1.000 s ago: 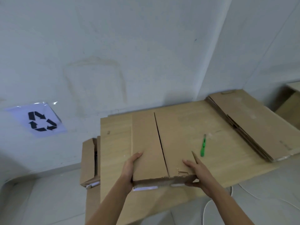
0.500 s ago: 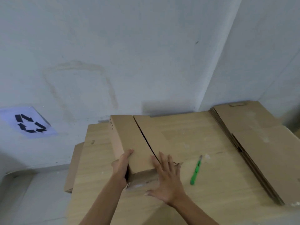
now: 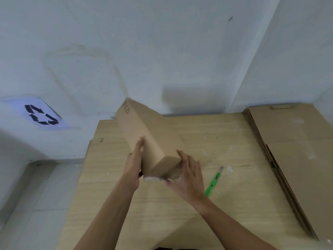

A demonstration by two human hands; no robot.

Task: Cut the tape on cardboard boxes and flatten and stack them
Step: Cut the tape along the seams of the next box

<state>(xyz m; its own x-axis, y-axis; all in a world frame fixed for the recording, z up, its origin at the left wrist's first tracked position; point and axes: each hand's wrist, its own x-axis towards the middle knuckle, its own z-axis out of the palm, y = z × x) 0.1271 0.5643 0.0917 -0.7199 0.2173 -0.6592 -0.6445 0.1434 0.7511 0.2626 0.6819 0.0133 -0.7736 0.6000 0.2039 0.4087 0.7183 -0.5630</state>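
A long brown cardboard box (image 3: 144,130) is lifted off the wooden table (image 3: 180,204) and tipped onto one long edge, its far end pointing up-left toward the wall. My left hand (image 3: 135,159) presses flat against its left face near the close end, fingers straight. Around the near right corner my right hand (image 3: 189,172) grips the box, fingers spread on the side and thumb at the end face. A strip of white tape (image 3: 151,178) shows under the near end. A green utility knife (image 3: 213,183) lies on the table just right of my right hand.
A stack of flattened cardboard boxes (image 3: 292,150) covers the table's right side up to the wall corner. A recycling sign (image 3: 41,117) is on the white wall at left. Grey floor lies beyond the table's left edge.
The box went from lying flat on the table to raised and turned on edge. My right hand moved from its top face to its near right corner; the left stayed on the left side.
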